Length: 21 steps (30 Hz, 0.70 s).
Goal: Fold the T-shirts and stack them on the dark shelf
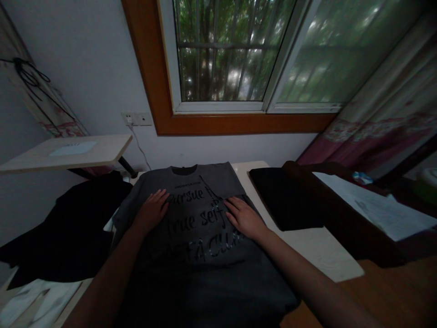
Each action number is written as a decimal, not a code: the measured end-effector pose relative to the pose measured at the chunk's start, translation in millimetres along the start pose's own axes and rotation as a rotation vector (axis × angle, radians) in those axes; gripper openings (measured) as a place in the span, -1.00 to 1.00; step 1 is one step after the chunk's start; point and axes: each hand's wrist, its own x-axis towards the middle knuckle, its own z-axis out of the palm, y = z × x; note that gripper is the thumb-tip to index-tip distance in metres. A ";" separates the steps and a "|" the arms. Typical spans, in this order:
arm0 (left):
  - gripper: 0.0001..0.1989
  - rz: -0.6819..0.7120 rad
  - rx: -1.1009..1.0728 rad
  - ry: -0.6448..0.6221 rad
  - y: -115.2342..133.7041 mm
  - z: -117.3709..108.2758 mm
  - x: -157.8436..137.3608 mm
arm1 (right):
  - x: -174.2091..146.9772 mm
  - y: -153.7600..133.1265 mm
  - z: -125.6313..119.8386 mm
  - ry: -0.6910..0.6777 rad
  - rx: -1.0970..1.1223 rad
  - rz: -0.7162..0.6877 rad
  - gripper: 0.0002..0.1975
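A dark grey T-shirt [205, 278] with black lettering lies spread on the pale table, its neckline toward the window. The right side of its upper part is folded inward, covering the ends of some words. My left hand [152, 210] rests flat on the left of the chest print, fingers stretched out. On the other side, my right hand [244, 216] lies with extended fingers over the folded part, near the lettering. Neither hand grips the cloth. The shirt's near end runs down out of view.
Right of the shirt, a folded black garment [283, 198] lies on the table [324, 250]. A black cloth heap [78, 223] is at the left, below a raised shelf [102, 148]. White cloth [41, 300] sits at the lower left. A cord [139, 145] hangs from the wall socket.
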 end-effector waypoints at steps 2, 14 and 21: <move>-0.50 0.008 -0.002 -0.010 0.3 -0.4 -0.4 | -0.3 0.2 0.4 -0.011 0.015 -0.014 -0.52; -0.48 0.118 0.001 -0.095 -0.7 -1.4 -0.5 | 39.0 -29.0 -3.1 -0.160 0.116 -0.186 -0.43; -0.45 0.093 0.009 -0.118 -19.9 -0.2 4.8 | 74.6 -61.7 18.0 -0.140 0.148 -0.195 -0.38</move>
